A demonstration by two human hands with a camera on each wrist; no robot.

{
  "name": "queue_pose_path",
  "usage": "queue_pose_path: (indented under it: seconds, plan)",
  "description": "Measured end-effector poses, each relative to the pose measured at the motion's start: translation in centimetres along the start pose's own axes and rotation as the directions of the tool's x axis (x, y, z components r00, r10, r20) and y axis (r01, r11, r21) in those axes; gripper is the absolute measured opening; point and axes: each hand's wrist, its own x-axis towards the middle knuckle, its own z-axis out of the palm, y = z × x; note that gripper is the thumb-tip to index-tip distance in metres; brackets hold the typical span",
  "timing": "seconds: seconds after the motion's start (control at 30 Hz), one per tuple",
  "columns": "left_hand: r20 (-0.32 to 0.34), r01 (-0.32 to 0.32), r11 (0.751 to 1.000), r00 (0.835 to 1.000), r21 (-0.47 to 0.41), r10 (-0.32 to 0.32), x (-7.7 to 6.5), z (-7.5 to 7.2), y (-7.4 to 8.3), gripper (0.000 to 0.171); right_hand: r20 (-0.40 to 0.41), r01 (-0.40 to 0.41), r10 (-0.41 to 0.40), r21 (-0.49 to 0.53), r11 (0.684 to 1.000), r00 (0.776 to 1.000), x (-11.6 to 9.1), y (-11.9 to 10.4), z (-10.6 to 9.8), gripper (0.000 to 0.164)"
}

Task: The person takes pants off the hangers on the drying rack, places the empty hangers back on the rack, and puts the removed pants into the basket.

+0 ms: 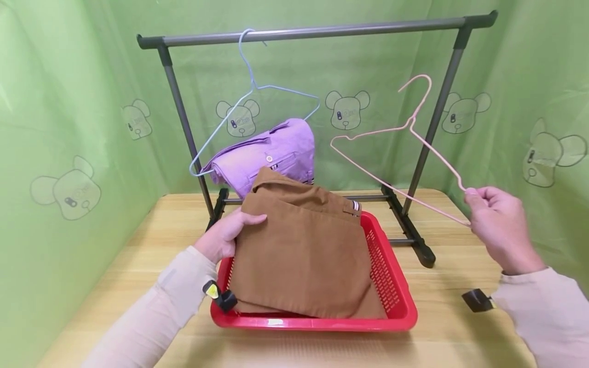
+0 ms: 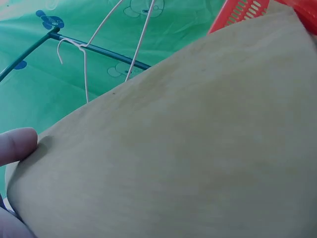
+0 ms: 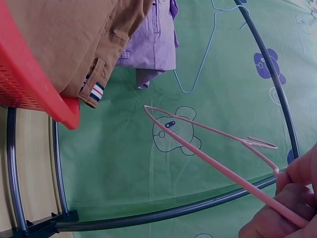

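Green curtains (image 1: 55,76) printed with bear faces enclose a pale wood-grain table (image 1: 152,255). Nearest are two light sleeves (image 1: 147,312), each with a small black device (image 1: 226,300) at the wrist. Between them, on the table, sits a red basket (image 1: 313,324) with perforated sides. A brown garment (image 1: 303,255) lies folded in it, its broad front panel covering most of the basket, and its waistband, with a belt loop and a striped strip, reaching past the far rim. The left hand (image 1: 225,236) pinches this garment by its left edge, thumb on top and the other fingers mostly hidden behind the cloth. Off to the right, the right hand (image 1: 501,225) is closed on one lower corner of a pink hanger (image 1: 412,118), holding it up in the air, hook uppermost and well apart from the basket. Farther back, a purple garment (image 1: 280,153) hangs folded over the lower bar of a blue hanger (image 1: 253,86), hooked towards the left end of a dark metal rack (image 1: 322,32) that stands behind the basket.
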Motion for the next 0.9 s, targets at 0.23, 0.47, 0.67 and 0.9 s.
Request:
queue_pose_path:
  seconds: [0.23,0.47,0.67,0.9]
  plan:
    - [-0.03,-0.04,0.998,0.999,0.048,0.041,0.2,-0.5,0.0,0.025,0.003,0.003,-0.003,0.023,1.0,1.0,0.0,0.2,0.0,0.025]
    - [-0.141,-0.105,0.976,0.981,0.192,0.133,0.4,-0.4,-0.1,0.068,0.0,0.003,-0.003,0.02,1.0,1.0,0.0,0.2,0.0,0.024]
    - [-0.198,-0.136,0.861,0.945,0.489,0.262,0.4,-0.2,0.2,0.087,0.002,0.006,-0.006,0.021,1.0,1.0,0.0,0.3,0.0,0.025]
    - [-0.195,-0.096,0.591,0.891,0.801,0.409,0.2,0.0,0.9,0.081,0.004,0.015,-0.015,0.035,0.999,1.0,0.0,0.4,0.0,0.025]
